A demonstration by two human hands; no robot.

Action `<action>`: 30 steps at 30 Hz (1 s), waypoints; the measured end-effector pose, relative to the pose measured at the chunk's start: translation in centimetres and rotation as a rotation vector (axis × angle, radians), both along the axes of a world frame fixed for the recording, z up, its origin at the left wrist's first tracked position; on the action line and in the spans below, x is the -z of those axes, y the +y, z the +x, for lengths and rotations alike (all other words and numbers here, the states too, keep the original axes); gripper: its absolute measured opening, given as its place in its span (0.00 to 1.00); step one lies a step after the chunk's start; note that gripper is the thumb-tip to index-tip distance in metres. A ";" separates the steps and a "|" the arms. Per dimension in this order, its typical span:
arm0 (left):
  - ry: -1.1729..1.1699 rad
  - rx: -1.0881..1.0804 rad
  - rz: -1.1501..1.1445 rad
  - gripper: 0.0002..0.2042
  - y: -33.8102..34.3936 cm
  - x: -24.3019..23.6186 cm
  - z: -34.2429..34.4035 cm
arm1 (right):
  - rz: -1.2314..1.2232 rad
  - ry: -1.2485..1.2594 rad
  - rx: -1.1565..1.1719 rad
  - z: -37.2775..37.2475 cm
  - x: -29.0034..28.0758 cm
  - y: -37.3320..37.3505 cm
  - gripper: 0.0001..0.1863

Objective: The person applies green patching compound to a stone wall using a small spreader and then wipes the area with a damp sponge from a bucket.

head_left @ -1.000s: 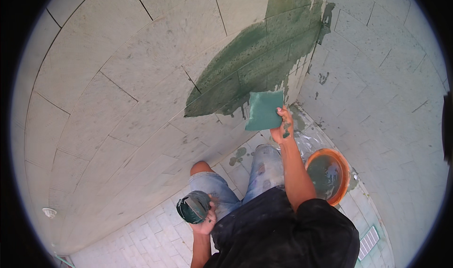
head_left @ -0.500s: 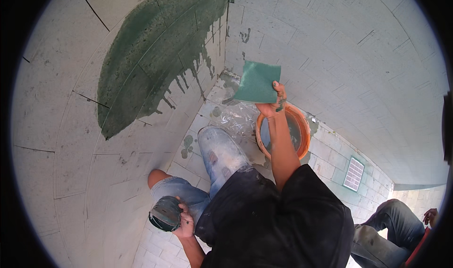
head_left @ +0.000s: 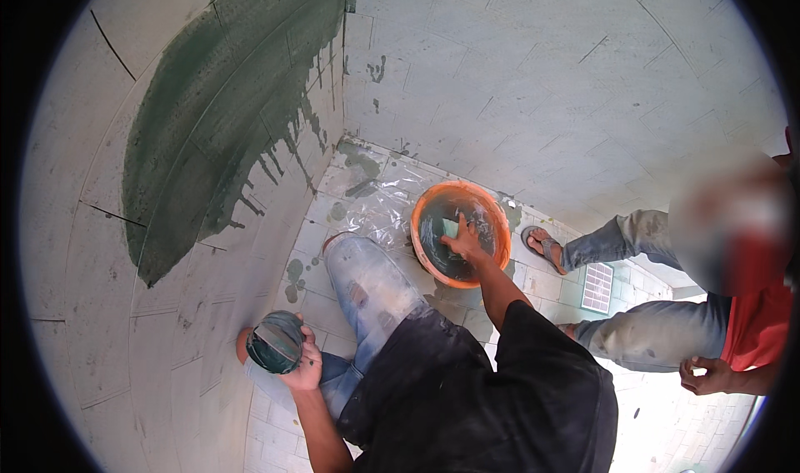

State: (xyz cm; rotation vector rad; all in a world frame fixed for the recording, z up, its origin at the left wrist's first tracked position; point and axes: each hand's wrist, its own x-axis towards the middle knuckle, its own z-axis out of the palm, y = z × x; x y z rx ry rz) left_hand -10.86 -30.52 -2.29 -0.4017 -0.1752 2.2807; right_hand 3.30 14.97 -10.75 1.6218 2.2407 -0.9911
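Note:
My left hand point(head_left: 307, 365) is wrapped round a dark green, round tub-like thing point(head_left: 277, 342), held above my bent knee beside the left wall. My right hand point(head_left: 468, 241) reaches down into an orange bucket point(head_left: 503, 223) of dark, murky water. A pale green piece of a thin sheet point(head_left: 450, 228) shows at its fingers; the rest of the sheet is hidden under the water or the hand. The bucket stands on the tiled floor, close to the right wall.
A wet dark green patch point(head_left: 208, 115) with drips covers part of the left wall point(head_left: 92, 256). Crumpled clear plastic point(head_left: 383, 206) lies left of the bucket. Another person point(head_left: 667, 331) stands at the right, one sandalled foot point(head_left: 543, 248) near the bucket, beside a floor grate point(head_left: 597, 288).
My right hand has lowered the green sheet from above the bucket's far side into the water. My left hand has tilted the round thing. The other person has come closer on the right.

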 end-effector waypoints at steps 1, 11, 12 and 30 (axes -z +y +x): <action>-0.021 0.013 0.006 0.29 0.9 0.5 -0.4 | -0.030 -0.033 -0.021 1.0 0.9 0.7 0.65; -0.060 0.011 -0.122 0.32 1.7 4.0 -2.1 | 0.044 0.142 -0.112 3.2 5.5 -0.4 0.39; -0.086 0.028 -0.156 0.33 1.8 4.5 -2.4 | 0.091 0.198 -0.114 3.5 6.2 -0.2 0.37; -0.137 0.062 -0.227 0.35 2.1 3.5 -2.4 | 0.192 0.083 0.060 0.6 2.6 -1.8 0.17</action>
